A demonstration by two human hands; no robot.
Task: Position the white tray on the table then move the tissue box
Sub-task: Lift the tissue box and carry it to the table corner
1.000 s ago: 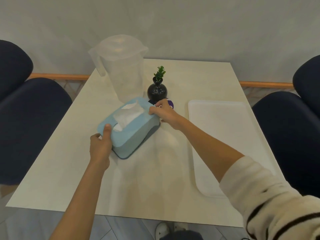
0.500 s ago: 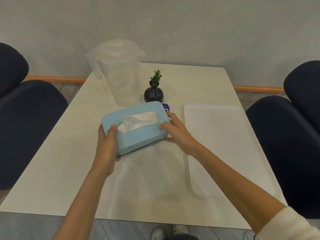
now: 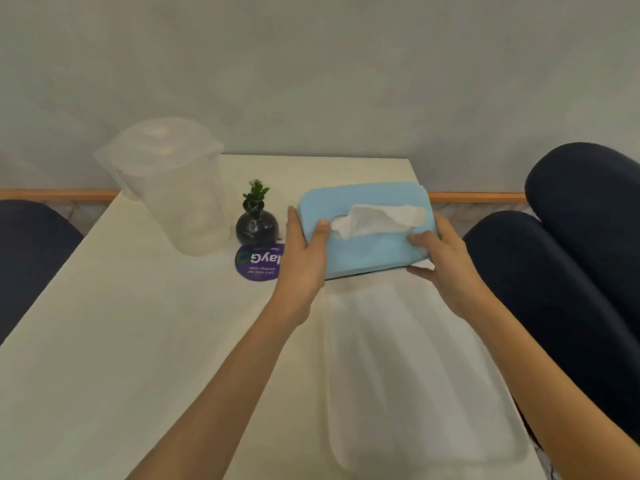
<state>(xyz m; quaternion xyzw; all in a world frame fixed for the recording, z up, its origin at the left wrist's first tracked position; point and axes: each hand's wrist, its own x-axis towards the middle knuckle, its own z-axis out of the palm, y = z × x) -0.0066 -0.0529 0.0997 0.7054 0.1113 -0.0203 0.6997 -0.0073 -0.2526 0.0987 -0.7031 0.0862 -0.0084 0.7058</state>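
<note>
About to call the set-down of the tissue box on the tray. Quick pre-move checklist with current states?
1. Both hands gripping: left hand on the left end of the tissue box, right hand on the right end. Ok.
2. Box over the far end of the white tray. Ok.
3. Near part of the tray bare. Ok.
4. Tray flat on the table. Ok.
5. Far tray edge, hidden behind the box. Cannot tell.
6. Clearance from the black vase and clear jug, both left of the box. Ok.
</note>
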